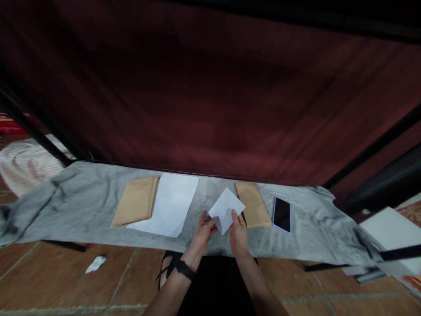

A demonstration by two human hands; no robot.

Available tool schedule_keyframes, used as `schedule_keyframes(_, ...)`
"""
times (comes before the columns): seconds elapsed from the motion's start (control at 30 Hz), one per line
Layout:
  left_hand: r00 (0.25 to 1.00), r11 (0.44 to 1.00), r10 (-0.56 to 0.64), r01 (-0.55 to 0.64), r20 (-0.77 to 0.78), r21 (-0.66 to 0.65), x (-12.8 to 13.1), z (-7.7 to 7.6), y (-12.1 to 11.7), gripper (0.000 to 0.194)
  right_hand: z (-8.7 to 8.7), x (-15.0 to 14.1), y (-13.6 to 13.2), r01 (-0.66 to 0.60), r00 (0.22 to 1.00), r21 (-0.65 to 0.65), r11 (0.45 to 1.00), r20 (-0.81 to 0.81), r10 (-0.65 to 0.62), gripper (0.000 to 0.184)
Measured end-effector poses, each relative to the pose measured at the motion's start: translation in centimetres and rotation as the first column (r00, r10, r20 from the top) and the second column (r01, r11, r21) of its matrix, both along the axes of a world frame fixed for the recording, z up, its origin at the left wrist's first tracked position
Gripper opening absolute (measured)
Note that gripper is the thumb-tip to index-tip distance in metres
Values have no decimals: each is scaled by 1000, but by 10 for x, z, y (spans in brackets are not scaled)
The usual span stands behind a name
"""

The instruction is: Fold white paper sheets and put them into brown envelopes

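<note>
Between my two hands is a folded sheet of white paper point(227, 206), turned so one corner points away from me. My left hand point(204, 230) pinches its lower left edge between thumb and fingers. On the right side, my right hand point(238, 230) grips it with the thumb on top and the fingers underneath. A stack of white paper sheets point(171, 202) lies to the left of my hands, partly beneath a pile of brown envelopes point(136, 199). Just right of my right hand lies another brown envelope point(254, 205), flat on the cloth.
A grey cloth point(305, 237) covers the narrow bench. A phone point(282, 214) lies face up at the right. Behind the bench hangs a dark red curtain point(210, 109). A crumpled white scrap point(96, 263) is on the tiled floor point(131, 285), and a white board point(391, 232) stands far right.
</note>
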State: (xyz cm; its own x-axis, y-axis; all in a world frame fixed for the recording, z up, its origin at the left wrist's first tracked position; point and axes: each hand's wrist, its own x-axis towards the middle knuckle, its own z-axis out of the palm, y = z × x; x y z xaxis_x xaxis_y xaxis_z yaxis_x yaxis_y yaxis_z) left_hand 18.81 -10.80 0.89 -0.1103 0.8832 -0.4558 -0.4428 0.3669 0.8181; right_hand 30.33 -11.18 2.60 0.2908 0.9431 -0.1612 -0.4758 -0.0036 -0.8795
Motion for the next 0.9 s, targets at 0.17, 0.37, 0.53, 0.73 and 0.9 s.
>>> schedule_keyframes(0.17, 988, 996, 31, -18, -154, 83, -10, -13, 8, 77, -19, 6, -1, 57, 998, -66, 996, 7, -57, 41)
schedule_keyframes(0.37, 923, 981, 22, 54, -385, 185, -37, -25, 23, 84, -47, 31, 6, 46, 929, -79, 996, 369, -14, 50)
schedule_keyframes(0.53, 726, 955, 80, 139, -683, 260, -46, -29, 31, 76, -56, 39, 4, -29, 721, -86, 996, 688, 80, 43)
schedule_keyframes(0.73, 545, 906, 181, 232, -818, 355, -43, -30, 35, 67, -51, 35, -1, -23, 316, -160, 987, 935, 159, 42)
schedule_keyframes(0.9, 391, 872, 232, 321, -891, 368, -41, -33, 37, 63, -48, 30, -1, -7, 87, -217, 976, 972, 217, 43)
